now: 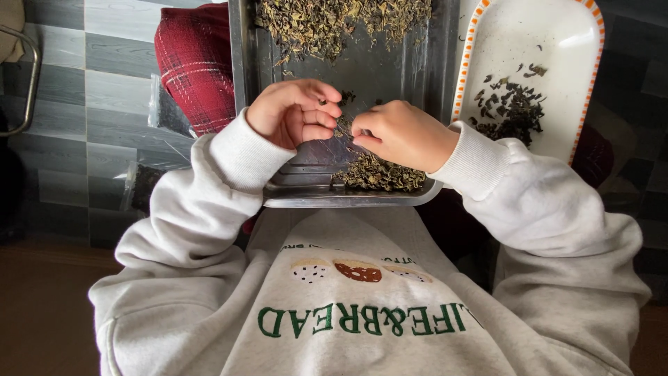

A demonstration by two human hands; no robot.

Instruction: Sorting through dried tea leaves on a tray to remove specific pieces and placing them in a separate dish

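Leaves [379, 174] on tray [348, 198] (plate [550, 42] rightward)

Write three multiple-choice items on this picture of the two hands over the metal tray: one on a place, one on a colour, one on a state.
1. Where does the white tray lie relative to the metal tray?
A. To the right in the picture
B. Stacked under it
C. To the left in the picture

2. What colour is the white tray's patterned rim?
A. Green
B. Orange
C. Blue

3. How do the left hand and right hand stand?
A. Flat, palms down on the floor
B. Both clenched on the tray's rim
C. Fingertips meeting over a few dried leaves

Answers: 1 A, it lies beside the metal tray on the picture's right. 2 B, orange marks run along its edge. 3 C, both hands pinch together above the leaf pile.
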